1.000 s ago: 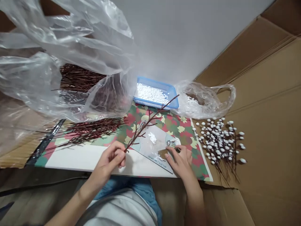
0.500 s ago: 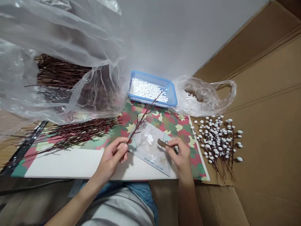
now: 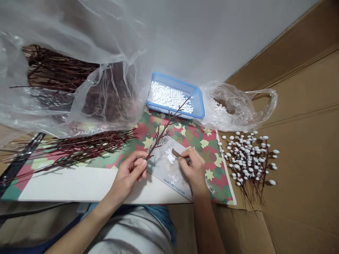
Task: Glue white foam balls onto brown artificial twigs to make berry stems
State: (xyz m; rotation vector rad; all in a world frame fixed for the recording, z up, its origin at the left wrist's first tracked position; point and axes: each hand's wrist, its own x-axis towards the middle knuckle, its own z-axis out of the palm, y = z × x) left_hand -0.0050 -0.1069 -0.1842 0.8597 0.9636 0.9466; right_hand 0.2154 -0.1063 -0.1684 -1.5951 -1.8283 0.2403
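My left hand is closed around the lower end of a dark red-brown twig, which slants up and right over the table toward the blue basket. Pinched in my right hand is a small flat brown stick, its tip at a blob of white paste. That paste lies on a grey card printed with "DIY HOT MELT GLUE GUN". A smaller smear of white sits lower on the card. My fingers cover most of the stick.
A blue basket of white beads stands against the wall, beside a clear plastic bag with more. Bare twigs lie left, below a large bag of twigs. White-tipped twigs rest on cardboard at right.
My right hand has moved the stick left and up, from the card's right side to the white paste. My left hand still holds the twig, and the view has shifted slightly.
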